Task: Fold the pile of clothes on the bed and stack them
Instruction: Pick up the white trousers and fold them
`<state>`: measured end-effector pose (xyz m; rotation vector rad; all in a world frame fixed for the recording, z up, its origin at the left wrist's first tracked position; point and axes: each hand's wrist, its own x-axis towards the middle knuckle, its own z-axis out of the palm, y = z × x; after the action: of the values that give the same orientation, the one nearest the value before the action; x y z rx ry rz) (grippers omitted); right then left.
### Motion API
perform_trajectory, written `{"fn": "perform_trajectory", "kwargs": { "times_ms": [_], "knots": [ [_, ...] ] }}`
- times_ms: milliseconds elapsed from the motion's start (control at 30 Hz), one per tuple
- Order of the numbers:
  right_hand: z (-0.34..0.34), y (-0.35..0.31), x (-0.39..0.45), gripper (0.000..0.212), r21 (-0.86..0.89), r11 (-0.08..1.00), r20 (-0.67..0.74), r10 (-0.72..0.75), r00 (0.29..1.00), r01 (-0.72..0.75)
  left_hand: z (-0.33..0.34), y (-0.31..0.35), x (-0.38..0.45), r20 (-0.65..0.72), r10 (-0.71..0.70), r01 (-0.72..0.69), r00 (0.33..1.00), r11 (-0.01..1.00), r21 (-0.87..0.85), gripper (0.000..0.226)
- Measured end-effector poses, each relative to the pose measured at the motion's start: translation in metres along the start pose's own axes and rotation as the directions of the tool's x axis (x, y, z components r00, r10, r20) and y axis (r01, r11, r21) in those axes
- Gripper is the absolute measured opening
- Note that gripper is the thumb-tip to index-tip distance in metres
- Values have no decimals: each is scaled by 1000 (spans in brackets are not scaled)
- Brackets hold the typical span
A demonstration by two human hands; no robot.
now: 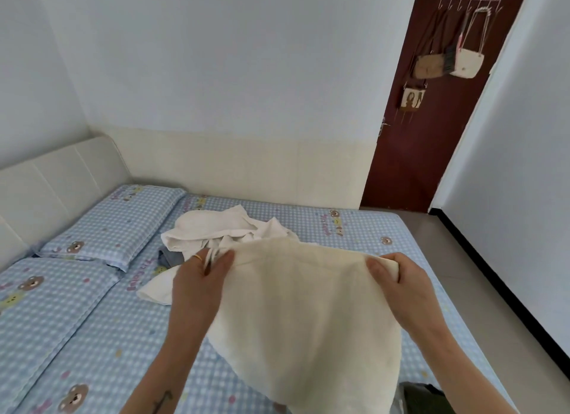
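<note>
Cream garment [305, 321]: thick, soft, fleecy-looking fabric with a matte nap; no print visible. It is held up above the bed [92, 336], its top hem stretched nearly straight between the two hands, and the body hangs down in a broad, rounded sheet towards the bed's near edge. The long axis of the held hem runs left to right, roughly parallel to the near edge; the drape falls towards the viewer.

Left hand [197, 278]: grip closed on the left end of the hem, thumb in front, fingers curled behind the cloth. A thin gold ring [198, 257] sits on one finger. A small dark mark shows on the forearm.

Right hand [398, 278]: grip pinching the right end of the hem, thumb on the front, a fold of cloth bunched under the fingers.

Pile of clothes [222, 231]: crumpled white pieces, with a bit of grey-blue cloth at its left side, lying near the middle of the bed just beyond the held garment. One white piece trails out towards the near-left.

The bed sheet is blue-and-white gingham with cartoon bears and small flowers. Two pillows [117, 225] in matching fabric lie along the left side against a padded, off-white headboard [55, 179].

Beyond the far right corner of the bed stands a dark red door [431, 136] with small bags [447, 65] hanging from a rack.
</note>
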<state>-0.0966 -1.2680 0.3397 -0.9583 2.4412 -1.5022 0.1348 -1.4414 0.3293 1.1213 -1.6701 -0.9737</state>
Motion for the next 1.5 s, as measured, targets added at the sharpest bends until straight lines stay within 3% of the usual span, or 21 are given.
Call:
{"fn": "perform_trajectory", "kwargs": {
  "times_ms": [133, 400, 567, 733, 833, 967, 1067, 1167, 1300, 1367, 1433, 1500],
  "knots": [
    [26, -21, -11, 15, 96, 995, -29, -5, 1000, 8, 34, 28, -26, 86, 35, -34, 996, 999, -10, 40],
    [64, -51, -33, 8, 326, 945, -16, -12, 1000, 17, 72, 52, -68, 252, 89, -36, 964, 977, -209, 16],
    [65, -55, -38, 5, 444, 895, 45, 18, 999, -36, 75, 47, -75, 284, 122, -23, 951, 945, -327, 34],
    [54, -59, -43, 29, 517, 856, 164, -77, 984, -19, 74, 45, -76, 282, 256, -138, 925, 915, -378, 33],
    [41, -53, -36, 15, 518, 854, 157, -44, 987, -44, 65, 38, -67, 294, 315, -213, 902, 919, -331, 41],
    [13, -44, -28, 12, 482, 876, 225, -147, 963, 21, 49, 24, -37, 129, 384, -373, 914, 922, -107, 56],
    [-12, -40, -23, 14, 461, 880, 280, -263, 923, 111, 39, 23, -17, 288, 371, -340, 883, 928, -154, 60],
    [-38, -37, -17, 13, 451, 873, 329, -356, 875, 186, 34, 32, -7, 451, 418, -298, 789, 902, -313, 59],
    [-67, -32, -7, 17, 459, 857, 369, -422, 828, 232, 38, 50, -1, 635, 360, 8, 684, 866, -500, 78],
    [-79, -31, 1, 18, 468, 852, 364, -426, 828, 233, 43, 59, -5, 692, 328, 68, 643, 876, -478, 66],
    [-90, -31, 9, 19, 461, 850, 337, -431, 837, 252, 49, 73, -12, 656, 323, 17, 682, 890, -456, 37],
    [-102, -32, 18, 20, 444, 852, 303, -433, 849, 276, 55, 89, -21, 586, 313, 13, 747, 875, -485, 27]
  ]
}}
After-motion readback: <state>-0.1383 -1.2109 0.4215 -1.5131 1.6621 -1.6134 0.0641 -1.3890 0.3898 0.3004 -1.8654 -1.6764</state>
